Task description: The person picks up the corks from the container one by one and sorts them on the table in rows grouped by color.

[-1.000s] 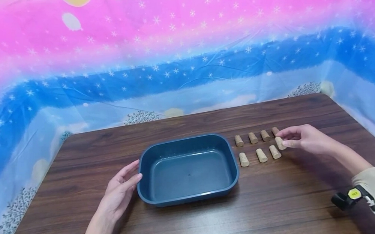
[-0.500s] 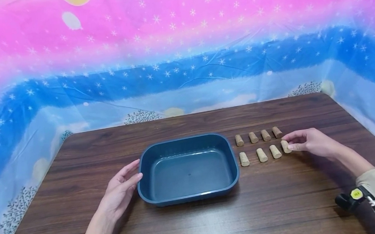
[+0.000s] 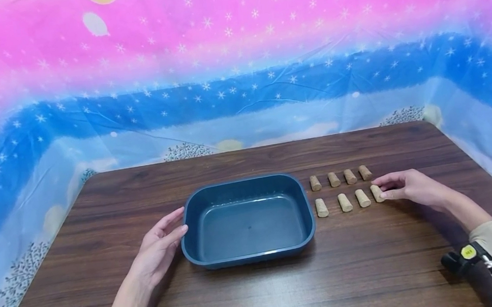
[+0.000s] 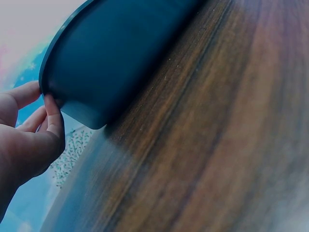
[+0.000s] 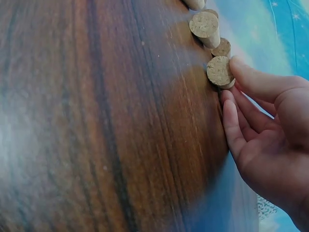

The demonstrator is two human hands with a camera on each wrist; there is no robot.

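A dark blue plastic basin (image 3: 249, 230) stands on the table in the head view. My left hand (image 3: 155, 253) holds its left rim, thumb on one side and fingers on the other, as the left wrist view (image 4: 72, 72) shows too. To the basin's right lie two rows of tapered corks. At the right end of the near row, my right hand (image 3: 416, 191) pinches a pale cork (image 3: 377, 194) that stands on the table or just touches it. The round end of this cork (image 5: 220, 71) faces the camera in the right wrist view.
The far row holds several darker corks (image 3: 350, 177); the near row has lighter ones (image 3: 345, 202). All lie on a brown wood-grain table (image 3: 242, 297). A pink and blue patterned cloth (image 3: 240, 94) hangs behind its back edge.
My right hand has moved slightly right and down, bringing the pale cork from above the rows to the right end of the near row. The left hand stays at the basin's rim.
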